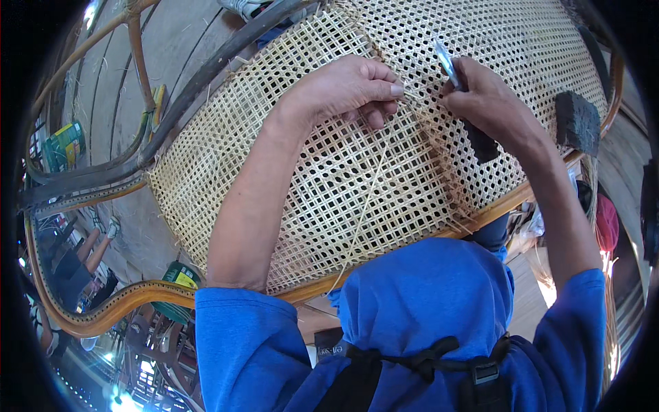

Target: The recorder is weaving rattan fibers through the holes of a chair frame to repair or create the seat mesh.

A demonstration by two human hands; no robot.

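Observation:
A woven cane panel with an open mesh stretches across a bent rattan frame. My left hand is over the middle of the panel, thumb and forefinger pinched on a thin cane strand. A loose cane strand runs from below that hand across the weave to the near rail. To its right, my right hand grips a knife with its shiny blade pointing up and away. The dark handle shows below the palm. A braided ridge crosses the panel between the two hands.
A dark, rough block sits at the panel's right edge. Green and yellow containers stand on the plank floor at left. Another person's legs show at far left, a shoe at the top. A red object lies right.

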